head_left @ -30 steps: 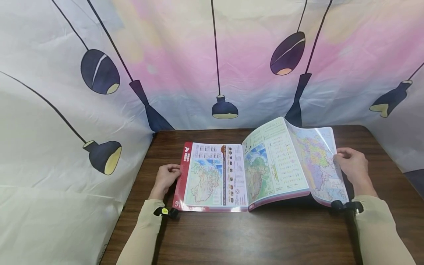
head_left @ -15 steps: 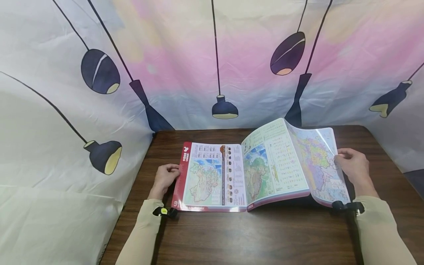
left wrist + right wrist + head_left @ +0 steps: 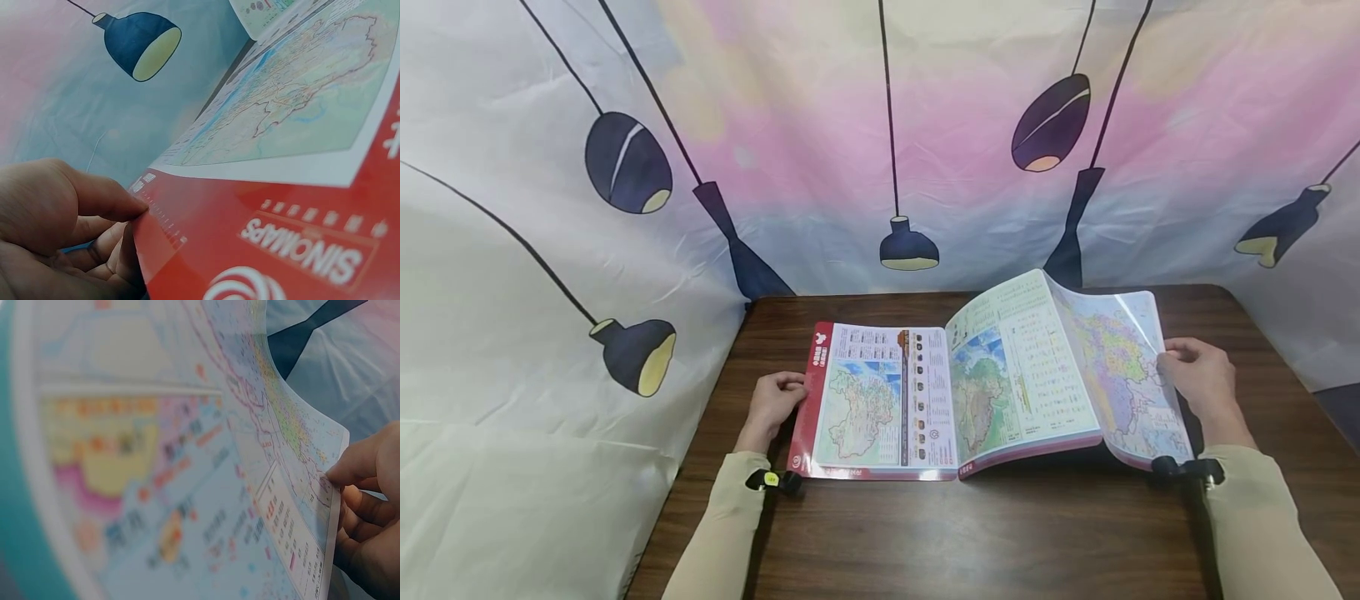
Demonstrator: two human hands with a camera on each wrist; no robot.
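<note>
Dark wood table (image 3: 1000, 542) — each hand's grip pinches the glossy atlas (image 3: 925, 400): left hand (image 3: 771, 402), right hand (image 3: 1198, 375).

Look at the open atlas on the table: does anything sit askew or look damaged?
No damage shows. The atlas lies open unevenly: its left side is flat under the left hand, while the right hand pinches a map page that is lifted and bowed.

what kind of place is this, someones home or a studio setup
Likely a staged recording corner, not a lived-in room: a printed lamp-pattern backdrop cloth wraps round a dark wooden table, which holds only an open atlas held by both hands.
</note>
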